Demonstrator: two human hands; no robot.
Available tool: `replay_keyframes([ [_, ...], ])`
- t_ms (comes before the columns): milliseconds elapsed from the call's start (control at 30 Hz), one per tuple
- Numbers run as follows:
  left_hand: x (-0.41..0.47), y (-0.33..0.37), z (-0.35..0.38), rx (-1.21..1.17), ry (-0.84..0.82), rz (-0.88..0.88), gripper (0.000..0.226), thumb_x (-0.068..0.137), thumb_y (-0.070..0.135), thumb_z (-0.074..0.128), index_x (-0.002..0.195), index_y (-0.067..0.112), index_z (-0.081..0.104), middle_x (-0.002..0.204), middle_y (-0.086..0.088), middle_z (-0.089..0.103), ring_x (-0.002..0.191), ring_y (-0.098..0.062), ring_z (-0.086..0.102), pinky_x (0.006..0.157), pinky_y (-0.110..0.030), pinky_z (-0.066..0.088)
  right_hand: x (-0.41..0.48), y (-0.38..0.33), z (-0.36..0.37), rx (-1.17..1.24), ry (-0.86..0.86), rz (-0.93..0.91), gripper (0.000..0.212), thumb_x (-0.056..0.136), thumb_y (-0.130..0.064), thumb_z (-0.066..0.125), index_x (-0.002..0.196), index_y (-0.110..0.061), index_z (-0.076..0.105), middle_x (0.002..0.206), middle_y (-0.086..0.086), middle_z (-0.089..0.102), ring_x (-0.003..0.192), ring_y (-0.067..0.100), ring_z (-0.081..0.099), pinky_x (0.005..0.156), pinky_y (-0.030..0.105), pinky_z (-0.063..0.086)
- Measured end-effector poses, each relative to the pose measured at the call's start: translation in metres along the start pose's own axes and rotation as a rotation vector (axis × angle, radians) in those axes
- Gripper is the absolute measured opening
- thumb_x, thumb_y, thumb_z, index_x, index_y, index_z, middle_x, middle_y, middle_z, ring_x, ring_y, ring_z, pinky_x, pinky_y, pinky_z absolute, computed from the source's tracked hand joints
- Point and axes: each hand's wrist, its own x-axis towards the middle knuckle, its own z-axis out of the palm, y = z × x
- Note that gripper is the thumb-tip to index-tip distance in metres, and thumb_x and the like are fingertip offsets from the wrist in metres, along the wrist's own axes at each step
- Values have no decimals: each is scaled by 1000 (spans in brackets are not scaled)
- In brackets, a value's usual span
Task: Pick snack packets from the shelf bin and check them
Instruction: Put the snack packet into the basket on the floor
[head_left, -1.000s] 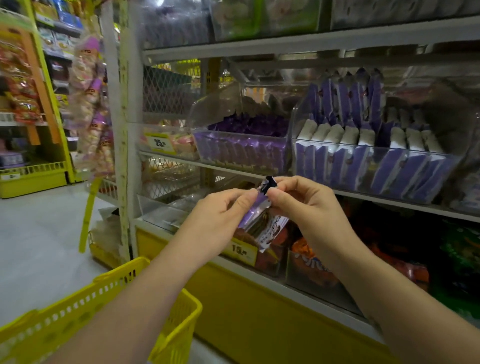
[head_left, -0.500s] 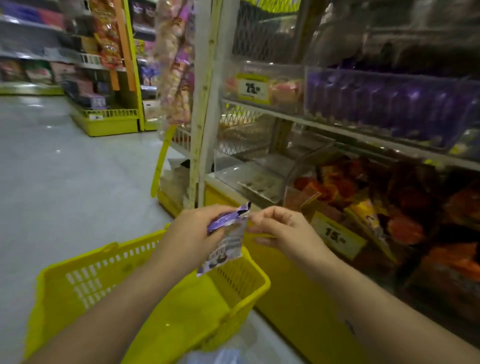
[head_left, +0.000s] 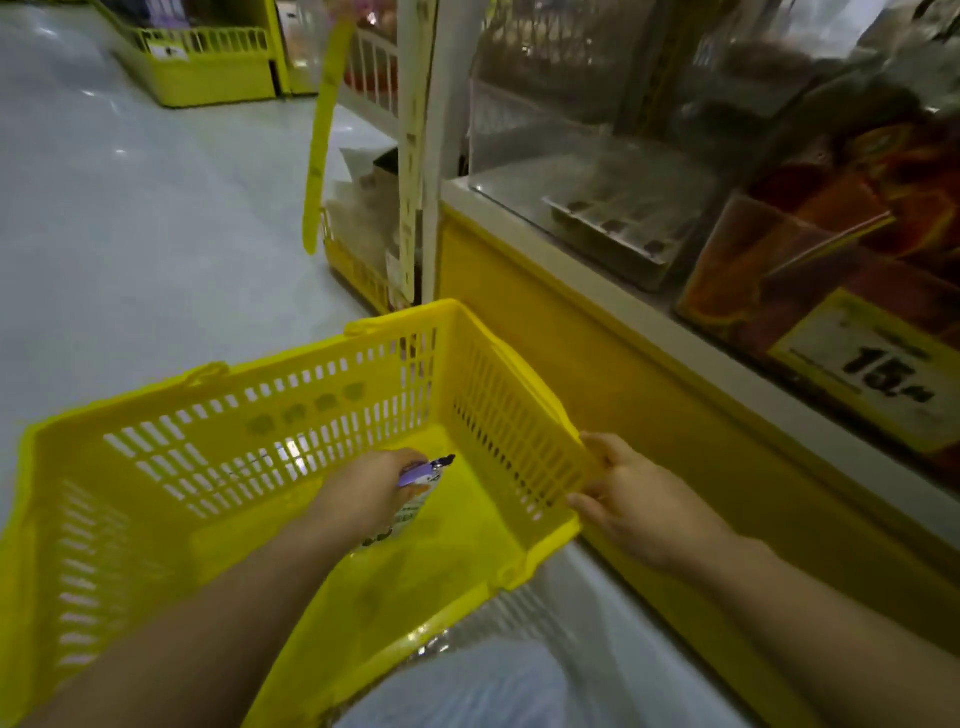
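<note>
I am looking down through the head camera into a yellow basket (head_left: 260, 415) that sits on the floor against the yellow base of the shelving. The left hand (head_left: 363, 499) is down inside it, fingers and thumb wrapped round the top of a purple-and-white snack packet (head_left: 423, 475), which hangs from the grip with its lower end close to the basket's floor. It is not yet let go.

The right hand (head_left: 639, 499) is at the basket's near right corner, fingertips against the slotted wall. The edge there is smeared by blur, so I cannot tell whether it clasps the rim or only rests against it to steady the basket.

As I judge it, one packet is picked and, most likely, looked over, since it is being put down, not held up to the eye. It is the only packet I can make out in the basket (the task speaks of packets, plural). What is left is the release here, then more picking and checking.

To the right a clear shelf bin (head_left: 769, 270) holds orange wrappers above a yellow price tag (head_left: 878, 369).
</note>
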Motion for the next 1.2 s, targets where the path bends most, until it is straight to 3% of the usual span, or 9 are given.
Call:
replay_keyframes([
  [200,15,15,29,152,-69,87,30,98,39,51,126,32,57,119,-1,66,105,-25,63,75,-32,47,-22,23,9,-25,93,-50,35,96,-46,46,99,-25,73,149,-7,30,120,12,52,95,30,46],
  [367,16,26,55,235,-206,171,42,96,38,55,137,28,49,132,-1,55,119,-24,54,90,-38,48,-35,40,14,-4,142,-60,31,95,-39,52,86,-19,74,143,-6,38,109,11,55,91,27,46],
  [467,18,32,67,20,-240,144,60,90,37,67,143,22,45,136,-7,50,122,-25,51,100,-32,41,-41,47,16,14,150,-63,30,94,-35,53,80,-17,73,142,-4,42,106,12,57,92,31,46],
  [600,18,40,67,-339,-141,96,72,78,34,79,141,18,48,137,-8,50,121,-20,52,91,-20,38,-48,50,18,46,157,-71,31,94,-33,54,74,-17,70,142,-6,42,105,12,60,90,32,48],
  [767,15,51,63,-593,-153,-5,57,82,33,76,133,18,56,134,-2,57,120,-18,55,96,-33,48,-46,52,20,27,163,-59,32,95,-35,52,76,-18,70,147,-7,38,108,12,60,92,31,46],
  [967,2,67,28,-438,-112,56,34,95,22,61,128,13,60,121,-6,65,106,-18,63,95,-38,50,-60,45,3,-13,127,-47,27,97,-39,49,100,-25,72,154,-7,31,126,13,49,98,28,42],
  [1033,-6,81,7,-409,-78,106,32,96,19,60,128,14,60,119,-2,65,104,-15,62,93,-27,49,-74,41,-11,-14,162,-57,25,97,-40,50,106,-28,70,152,-7,34,129,12,46,98,27,39],
  [1133,-21,116,-36,-397,23,214,30,96,16,59,126,16,62,112,6,64,98,-9,61,73,1,39,-101,30,-42,-3,246,-84,24,97,-39,52,107,-28,70,142,-5,47,125,12,50,98,27,40],
  [1200,-36,149,-70,-391,119,311,28,96,14,59,123,16,64,111,7,65,94,-6,61,71,2,38,-122,23,-65,0,316,-104,24,96,-37,53,108,-24,70,128,-3,58,114,12,56,95,29,44],
])
